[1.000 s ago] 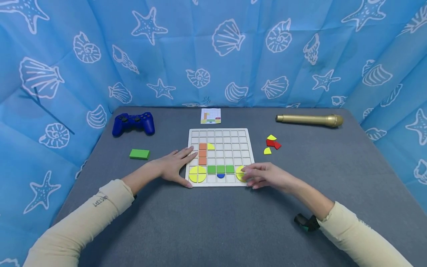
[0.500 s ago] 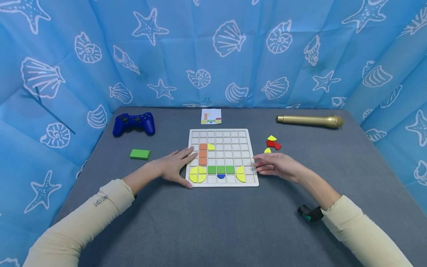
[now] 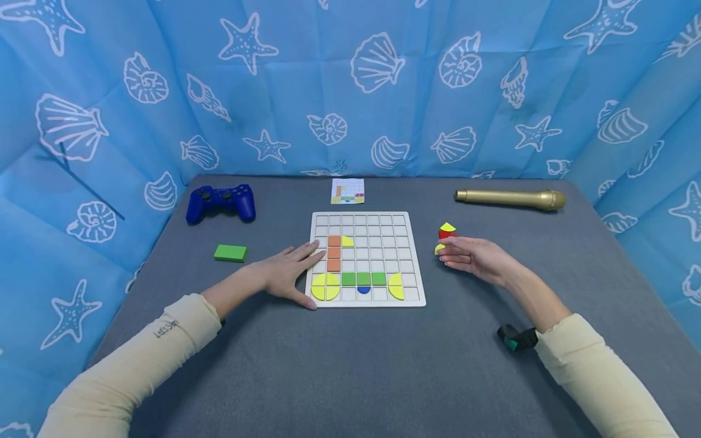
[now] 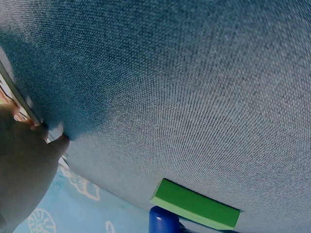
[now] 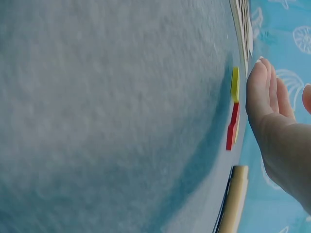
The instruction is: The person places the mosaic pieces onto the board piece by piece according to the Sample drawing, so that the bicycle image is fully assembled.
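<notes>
My left hand [image 3: 285,274] rests spread on the left edge of a white grid board [image 3: 394,231], thumb at its lower left corner. On the board are orange squares [image 3: 334,252], a yellow quarter-circle [image 3: 347,241], a full yellow circle [image 3: 325,286] made of quarters, green squares [image 3: 363,278], a blue half-round piece [image 3: 364,290] and a yellow half-circle [image 3: 395,286]. Right of the board, my right hand [image 3: 479,258] hovers with loosely bent fingers and nothing in them. Its fingertips overlap a loose yellow quarter-circle [image 3: 439,249]; red pieces [image 3: 446,233], partly hidden, and another yellow quarter [image 3: 448,226] lie just beyond.
Behind the board lies a pattern card [image 3: 347,191]. A blue game controller [image 3: 221,204] and a green block [image 3: 230,253] are on the left, a gold microphone [image 3: 509,199] at the back right. A blue shell-print curtain [image 3: 339,91] surrounds the table [image 3: 350,365].
My right hand has left the yellow pieces at the board's lower right corner and moved right and away from me, to the loose pieces. The left hand has stayed in place.
</notes>
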Demonstrator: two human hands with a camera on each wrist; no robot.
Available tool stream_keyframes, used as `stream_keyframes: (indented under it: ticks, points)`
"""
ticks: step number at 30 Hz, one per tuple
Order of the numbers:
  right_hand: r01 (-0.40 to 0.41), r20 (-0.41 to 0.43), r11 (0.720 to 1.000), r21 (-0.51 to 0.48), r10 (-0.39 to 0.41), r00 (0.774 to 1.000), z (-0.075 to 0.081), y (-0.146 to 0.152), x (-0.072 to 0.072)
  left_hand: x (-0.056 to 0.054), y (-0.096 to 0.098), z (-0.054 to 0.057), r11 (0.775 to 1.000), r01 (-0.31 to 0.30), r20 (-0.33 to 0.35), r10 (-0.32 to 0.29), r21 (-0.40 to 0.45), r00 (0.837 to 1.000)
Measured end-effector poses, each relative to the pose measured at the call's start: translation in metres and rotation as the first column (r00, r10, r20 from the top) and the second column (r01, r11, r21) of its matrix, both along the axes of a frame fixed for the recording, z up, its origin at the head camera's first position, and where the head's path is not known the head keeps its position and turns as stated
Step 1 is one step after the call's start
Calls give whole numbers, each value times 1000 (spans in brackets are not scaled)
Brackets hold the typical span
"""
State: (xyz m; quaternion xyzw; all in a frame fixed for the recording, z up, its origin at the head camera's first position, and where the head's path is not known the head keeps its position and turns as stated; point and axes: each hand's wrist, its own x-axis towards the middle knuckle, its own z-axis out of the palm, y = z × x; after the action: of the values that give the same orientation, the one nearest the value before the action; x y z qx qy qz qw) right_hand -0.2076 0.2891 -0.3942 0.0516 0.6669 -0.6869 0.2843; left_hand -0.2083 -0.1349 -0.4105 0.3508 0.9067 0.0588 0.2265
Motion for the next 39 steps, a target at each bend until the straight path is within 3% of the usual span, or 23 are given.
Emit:
stream_keyframes:
  ticks: [5,9,16,22,39]
  points:
    - [54,1,998,-16,-54,999,0,9,-7,-2,0,-3,1000,-6,-3,6,-20,1000]
    - [70,-37,997,33,-69,997,-1,14,-12,-1,0,-3,999,-12,2,12,-32,1000]
    - [46,-148,988,146,-24,989,-8,13,-20,1,0,-2,1000,-6,7,6,-15,1000]
    - [60,-211,964,258,-4,977,-11,5,-28,1,0,-1,1000,-6,-1,6,-14,1000]
    - [5,-319,928,373,123,940,-11,-13,-43,1,3,3,1000,-12,3,12,-8,1000]
